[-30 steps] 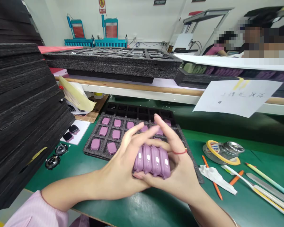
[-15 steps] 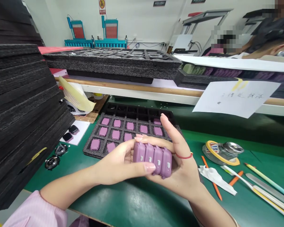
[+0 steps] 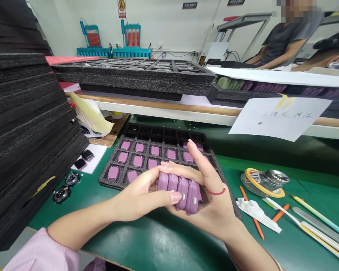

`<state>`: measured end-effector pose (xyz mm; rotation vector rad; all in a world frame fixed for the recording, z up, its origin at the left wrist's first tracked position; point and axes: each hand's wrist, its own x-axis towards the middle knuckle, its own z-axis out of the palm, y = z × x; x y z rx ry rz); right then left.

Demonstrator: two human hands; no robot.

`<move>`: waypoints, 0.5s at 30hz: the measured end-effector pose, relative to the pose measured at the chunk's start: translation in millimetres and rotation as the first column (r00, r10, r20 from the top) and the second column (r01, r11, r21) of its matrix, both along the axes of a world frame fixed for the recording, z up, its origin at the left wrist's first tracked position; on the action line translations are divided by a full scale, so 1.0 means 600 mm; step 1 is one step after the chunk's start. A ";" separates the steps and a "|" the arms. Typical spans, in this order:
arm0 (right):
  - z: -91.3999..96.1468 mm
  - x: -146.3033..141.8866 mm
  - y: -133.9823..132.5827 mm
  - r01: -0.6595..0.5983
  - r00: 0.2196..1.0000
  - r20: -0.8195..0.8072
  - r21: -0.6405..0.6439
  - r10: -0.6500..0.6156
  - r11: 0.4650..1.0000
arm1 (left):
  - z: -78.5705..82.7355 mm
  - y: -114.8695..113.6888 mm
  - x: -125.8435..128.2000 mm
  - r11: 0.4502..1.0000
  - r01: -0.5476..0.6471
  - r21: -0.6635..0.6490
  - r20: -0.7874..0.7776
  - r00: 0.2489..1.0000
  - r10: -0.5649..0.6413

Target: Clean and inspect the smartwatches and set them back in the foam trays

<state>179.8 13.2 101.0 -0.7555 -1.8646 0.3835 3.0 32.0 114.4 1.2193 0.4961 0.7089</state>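
A row of several purple watch cases (image 3: 179,192) stands side by side between my two hands, over the green bench. My left hand (image 3: 142,192) grips the row from the left, its thumb pressed across the front faces and its fingertips over the top. Underneath and behind, my right hand (image 3: 211,199) cradles the same row, with its thumb raised clear of the cases. Small silver side buttons show on the two cases at the right. Beyond my hands lies a black foam tray (image 3: 109,183), with purple watch cases in many compartments and dark compartments at the back. My hands hide part of it.
Tall stacked black foam trays (image 3: 22,150) rise at left, with loose watches (image 3: 62,194) beside them. A glass jar (image 3: 267,182), tape ring, tissue (image 3: 258,214) and several sticks lie right. A shelf (image 3: 158,113) carrying foam trays crosses behind. A co-worker (image 3: 288,45) is at back right.
Both hands and the row of watch cases have shifted slightly left. The row has turned, with fewer silver buttons showing. In the background, the co-worker has moved into a more upright position.
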 end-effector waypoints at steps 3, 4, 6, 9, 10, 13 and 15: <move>-0.001 0.000 -0.001 -0.008 1.000 0.012 0.008 0.008 1.000 | 0.002 0.001 0.003 0.999 0.014 0.035 0.019 1.000 -0.014; -0.002 0.000 -0.001 -0.012 1.000 0.018 0.007 0.012 1.000 | 0.002 0.002 0.004 0.998 0.002 0.064 0.008 1.000 -0.003; -0.004 -0.001 -0.001 -0.021 0.999 0.032 0.006 0.021 1.000 | 0.003 0.003 0.004 0.991 -0.031 0.134 -0.033 0.999 0.036; -0.008 -0.001 -0.001 -0.033 0.998 0.049 0.025 0.032 0.999 | 0.003 0.004 0.002 0.977 -0.065 0.204 -0.101 0.991 0.087; -0.008 -0.001 -0.001 -0.035 0.998 0.054 0.039 0.032 0.999 | 0.003 0.005 0.001 0.974 -0.065 0.216 -0.109 0.990 0.091; -0.011 0.000 0.000 -0.045 0.996 0.080 0.075 0.039 0.996 | 0.003 0.011 0.003 0.974 -0.029 0.223 -0.084 0.995 0.049; -0.012 0.001 0.002 -0.064 0.992 0.112 0.089 0.053 0.994 | 0.004 0.014 0.005 0.978 0.002 0.208 -0.057 0.998 0.010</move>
